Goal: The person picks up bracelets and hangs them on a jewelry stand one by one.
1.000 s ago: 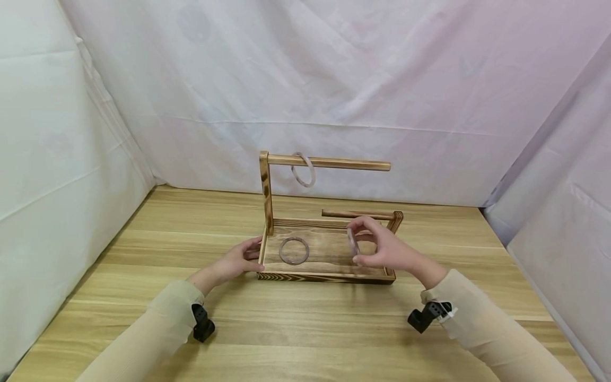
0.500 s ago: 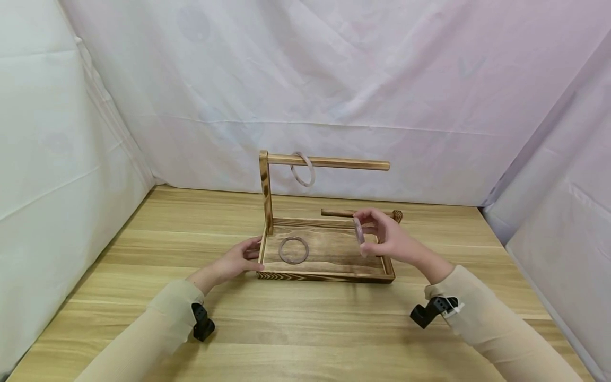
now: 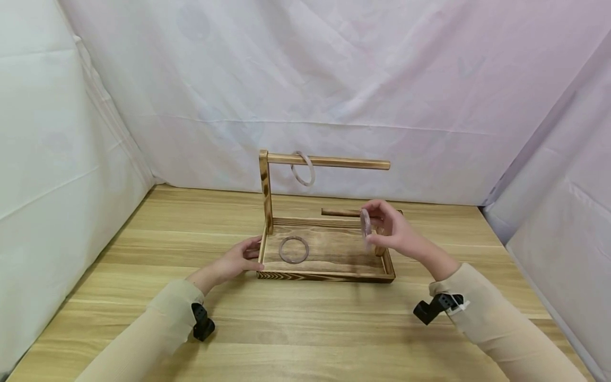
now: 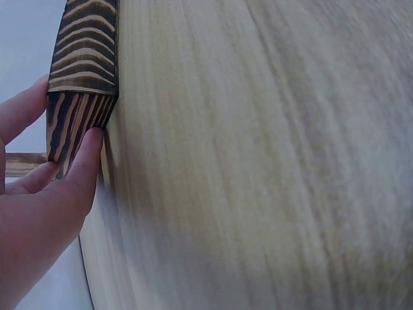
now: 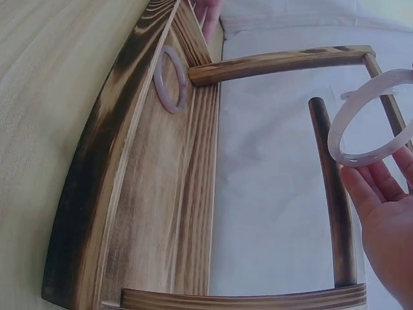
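Observation:
A wooden bangle stand [image 3: 324, 277] has a tray base, a tall arm at left and a shorter one at right. My left hand [image 3: 236, 260] holds the tray's left end; in the left wrist view the thumb lies at the top rim and the fingers [image 4: 87, 161] bear on the end wall. My right hand [image 3: 393, 231] pinches a pale mauve bangle [image 3: 366, 227] upright above the tray's right side. In the right wrist view this bangle overlaps the short arm's rod [image 5: 332, 187]. Another bangle [image 3: 281, 251] lies flat in the tray. A third bangle [image 3: 312, 174] hangs on the upper rod [image 3: 350, 163].
The stand sits on a wood-grain table [image 3: 286, 323]. White cloth [image 3: 334, 79] hangs behind it and along both sides. Small black cameras [image 3: 202, 322] are strapped to both wrists.
My right hand has risen and shifted right and away from me with the bangle, now higher over the tray near the short arm. My left hand, the stand and the other bangles look unmoved.

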A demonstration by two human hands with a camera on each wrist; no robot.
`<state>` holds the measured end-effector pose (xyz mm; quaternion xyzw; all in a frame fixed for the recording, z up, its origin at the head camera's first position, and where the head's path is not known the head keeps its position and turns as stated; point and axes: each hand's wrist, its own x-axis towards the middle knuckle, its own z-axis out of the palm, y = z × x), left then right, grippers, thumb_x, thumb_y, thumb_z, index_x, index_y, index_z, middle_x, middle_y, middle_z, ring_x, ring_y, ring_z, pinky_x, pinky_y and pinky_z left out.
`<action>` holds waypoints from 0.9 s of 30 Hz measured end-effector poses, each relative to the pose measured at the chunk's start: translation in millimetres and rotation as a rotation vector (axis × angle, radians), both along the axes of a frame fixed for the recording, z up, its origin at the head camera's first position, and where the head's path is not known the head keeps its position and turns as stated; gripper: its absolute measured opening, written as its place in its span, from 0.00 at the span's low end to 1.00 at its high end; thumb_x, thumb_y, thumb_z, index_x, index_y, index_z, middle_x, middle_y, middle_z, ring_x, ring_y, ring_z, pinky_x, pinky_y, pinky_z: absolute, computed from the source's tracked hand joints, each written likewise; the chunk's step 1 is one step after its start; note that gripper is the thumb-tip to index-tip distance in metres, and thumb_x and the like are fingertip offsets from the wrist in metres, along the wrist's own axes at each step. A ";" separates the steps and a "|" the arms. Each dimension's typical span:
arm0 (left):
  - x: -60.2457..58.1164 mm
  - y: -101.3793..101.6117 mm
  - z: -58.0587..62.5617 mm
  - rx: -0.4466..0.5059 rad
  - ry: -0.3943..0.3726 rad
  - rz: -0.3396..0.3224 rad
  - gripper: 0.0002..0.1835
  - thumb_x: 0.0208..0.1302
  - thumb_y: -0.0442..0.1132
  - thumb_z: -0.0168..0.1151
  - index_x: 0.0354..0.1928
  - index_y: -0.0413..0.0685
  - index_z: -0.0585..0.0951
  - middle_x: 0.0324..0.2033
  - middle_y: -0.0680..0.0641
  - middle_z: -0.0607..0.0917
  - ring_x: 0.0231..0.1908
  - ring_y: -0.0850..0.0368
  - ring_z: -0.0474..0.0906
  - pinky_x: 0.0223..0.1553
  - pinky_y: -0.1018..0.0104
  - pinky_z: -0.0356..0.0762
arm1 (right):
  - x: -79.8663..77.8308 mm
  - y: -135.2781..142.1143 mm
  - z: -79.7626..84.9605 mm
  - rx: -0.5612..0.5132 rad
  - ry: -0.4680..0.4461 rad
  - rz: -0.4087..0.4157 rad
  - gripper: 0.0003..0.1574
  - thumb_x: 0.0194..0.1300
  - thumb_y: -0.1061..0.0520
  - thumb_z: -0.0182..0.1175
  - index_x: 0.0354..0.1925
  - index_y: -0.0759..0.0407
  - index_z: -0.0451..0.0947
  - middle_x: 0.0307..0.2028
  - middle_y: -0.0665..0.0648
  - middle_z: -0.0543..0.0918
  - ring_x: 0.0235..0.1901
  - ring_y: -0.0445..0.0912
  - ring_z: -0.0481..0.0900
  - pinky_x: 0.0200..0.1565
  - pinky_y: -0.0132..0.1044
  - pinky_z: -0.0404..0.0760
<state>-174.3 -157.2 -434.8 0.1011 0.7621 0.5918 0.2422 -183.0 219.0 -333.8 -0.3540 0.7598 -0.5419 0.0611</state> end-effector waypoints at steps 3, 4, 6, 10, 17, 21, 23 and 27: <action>-0.3 0.2 0.7 -0.009 -0.005 -0.002 0.44 0.59 0.27 0.60 0.71 0.33 0.45 0.67 0.27 0.56 0.67 0.32 0.55 0.65 0.47 0.62 | -1.3 1.4 1.6 -0.033 0.004 0.003 0.31 0.60 0.70 0.58 0.56 0.80 0.55 0.49 0.60 0.68 0.47 0.41 0.73 0.50 0.22 0.74; -0.4 0.2 0.9 -0.011 -0.007 -0.003 0.44 0.59 0.27 0.60 0.72 0.33 0.45 0.67 0.27 0.56 0.67 0.32 0.55 0.66 0.46 0.61 | -1.5 1.6 2.3 -0.044 0.000 0.009 0.30 0.60 0.70 0.57 0.56 0.79 0.55 0.49 0.59 0.68 0.47 0.41 0.73 0.51 0.22 0.74; -0.6 0.3 1.2 -0.016 -0.006 -0.004 0.44 0.59 0.27 0.60 0.72 0.33 0.45 0.67 0.27 0.56 0.67 0.32 0.55 0.66 0.46 0.61 | -2.0 2.7 3.4 -0.063 -0.017 0.022 0.29 0.61 0.68 0.57 0.56 0.77 0.56 0.50 0.57 0.68 0.48 0.39 0.72 0.51 0.22 0.74; -0.7 0.1 0.9 -0.022 -0.002 0.001 0.44 0.58 0.27 0.60 0.71 0.33 0.45 0.66 0.27 0.57 0.66 0.32 0.56 0.66 0.47 0.62 | -3.3 4.5 5.7 -0.109 -0.041 0.054 0.27 0.63 0.66 0.58 0.56 0.71 0.59 0.49 0.55 0.69 0.48 0.38 0.73 0.50 0.22 0.75; -0.9 0.0 0.0 -0.020 -0.001 0.007 0.44 0.58 0.27 0.61 0.71 0.33 0.46 0.66 0.27 0.58 0.66 0.32 0.57 0.66 0.47 0.62 | -8.0 7.6 9.6 -0.205 -0.031 0.078 0.23 0.62 0.67 0.57 0.54 0.63 0.63 0.48 0.50 0.72 0.46 0.39 0.73 0.47 0.25 0.76; -1.0 0.0 -0.2 -0.019 -0.001 0.007 0.45 0.58 0.27 0.61 0.71 0.33 0.46 0.66 0.27 0.57 0.66 0.32 0.57 0.66 0.47 0.61 | -9.2 10.6 13.4 -0.218 -0.028 0.071 0.22 0.63 0.67 0.56 0.54 0.62 0.63 0.48 0.48 0.72 0.45 0.38 0.74 0.45 0.24 0.76; -0.9 0.0 0.1 -0.018 -0.002 0.007 0.45 0.58 0.27 0.61 0.71 0.33 0.46 0.66 0.27 0.57 0.66 0.32 0.57 0.66 0.46 0.61 | -8.8 12.3 16.3 -0.210 -0.033 0.060 0.22 0.63 0.68 0.55 0.54 0.61 0.63 0.49 0.48 0.72 0.45 0.38 0.74 0.46 0.24 0.76; -0.7 -0.1 0.6 -0.018 -0.004 0.012 0.45 0.57 0.27 0.61 0.71 0.33 0.46 0.66 0.27 0.57 0.66 0.32 0.57 0.66 0.47 0.62 | -9.3 16.2 20.8 -0.194 -0.041 0.024 0.22 0.63 0.69 0.54 0.54 0.60 0.64 0.49 0.49 0.72 0.46 0.38 0.73 0.46 0.24 0.75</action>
